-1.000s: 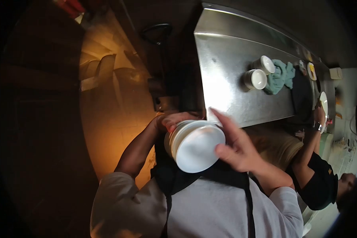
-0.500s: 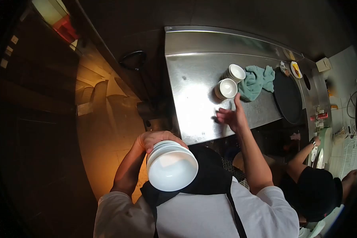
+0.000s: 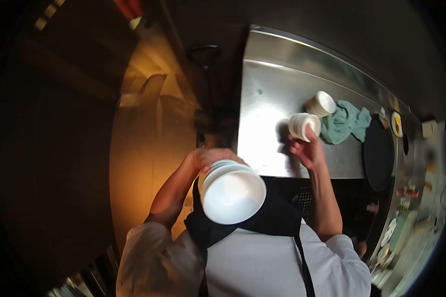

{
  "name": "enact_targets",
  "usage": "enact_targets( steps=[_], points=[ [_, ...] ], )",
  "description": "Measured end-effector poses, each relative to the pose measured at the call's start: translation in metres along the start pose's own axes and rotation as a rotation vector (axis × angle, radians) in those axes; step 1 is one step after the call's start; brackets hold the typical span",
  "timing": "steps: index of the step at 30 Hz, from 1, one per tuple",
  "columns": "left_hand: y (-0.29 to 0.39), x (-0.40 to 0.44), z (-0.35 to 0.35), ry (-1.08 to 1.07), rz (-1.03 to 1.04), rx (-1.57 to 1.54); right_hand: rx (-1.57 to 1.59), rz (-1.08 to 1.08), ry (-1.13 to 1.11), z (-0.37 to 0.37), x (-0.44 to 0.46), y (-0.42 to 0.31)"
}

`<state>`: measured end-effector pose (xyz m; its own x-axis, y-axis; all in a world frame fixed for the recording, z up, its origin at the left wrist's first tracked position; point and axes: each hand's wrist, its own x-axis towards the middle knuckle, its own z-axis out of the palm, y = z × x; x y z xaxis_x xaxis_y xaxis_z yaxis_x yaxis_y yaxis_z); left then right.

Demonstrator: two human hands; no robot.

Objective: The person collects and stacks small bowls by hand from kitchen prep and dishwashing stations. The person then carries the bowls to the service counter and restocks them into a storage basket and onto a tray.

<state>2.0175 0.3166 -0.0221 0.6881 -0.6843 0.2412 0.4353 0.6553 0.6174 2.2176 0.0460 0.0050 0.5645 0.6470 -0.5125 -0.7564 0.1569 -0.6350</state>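
My left hand (image 3: 215, 157) grips a stack of white bowls (image 3: 234, 197) against my front, the top bowl's inside facing up toward the camera. On the steel counter (image 3: 267, 133), my right hand (image 3: 309, 148) holds a stack of small white cups (image 3: 302, 125), thumb at the rim and fingers around the near side. A second stack of small cups (image 3: 323, 104) stands just behind it. A green cloth (image 3: 344, 123) lies crumpled to the right of both stacks.
A round black tray or pan (image 3: 378, 153) is right of the cloth. Beyond it sits a white dish with yellow food (image 3: 397, 124). More plates and items line the far right. A tan floor area (image 3: 153, 148) stretches left of the counter.
My right hand has moved from the bowls to the nearer cup stack and taken hold of it. The co-worker at the right is now mostly out of view. The camera view has shifted.
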Motion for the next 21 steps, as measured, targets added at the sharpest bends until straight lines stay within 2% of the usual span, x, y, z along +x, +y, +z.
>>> enact_targets(
  steps=[2, 4, 7, 10, 11, 15, 18, 21],
  points=[
    [-0.002, -0.003, 0.003, 0.063, 0.016, -0.022, -0.074, -0.06, -0.096, 0.044, -0.039, -0.013],
    [-0.003, -0.002, 0.006, 0.102, 0.069, 0.04, -0.2, 0.073, -0.457, 0.035, -0.063, -0.035],
    [-0.006, -0.001, -0.005, 0.085, 0.088, 0.165, -0.498, -0.035, -0.555, 0.112, -0.113, -0.056],
    [-0.006, 0.004, -0.002, 0.136, 0.075, 0.121, -0.852, -0.037, -0.774, 0.158, -0.128, -0.06],
    [-0.005, 0.005, 0.002, 0.145, 0.068, 0.122, -0.962, 0.026, -0.86, 0.17, -0.128, -0.064],
    [0.002, 0.01, 0.012, 0.148, 0.016, 0.103, -1.374, 0.173, -0.93, 0.203, -0.129, -0.059],
    [0.004, 0.014, 0.016, 0.138, -0.014, 0.09, -1.49, 0.186, -0.905, 0.211, -0.128, -0.05],
    [0.006, 0.018, 0.014, 0.106, -0.026, 0.13, -1.594, 0.035, -0.91, 0.207, -0.129, -0.046]
  ],
)
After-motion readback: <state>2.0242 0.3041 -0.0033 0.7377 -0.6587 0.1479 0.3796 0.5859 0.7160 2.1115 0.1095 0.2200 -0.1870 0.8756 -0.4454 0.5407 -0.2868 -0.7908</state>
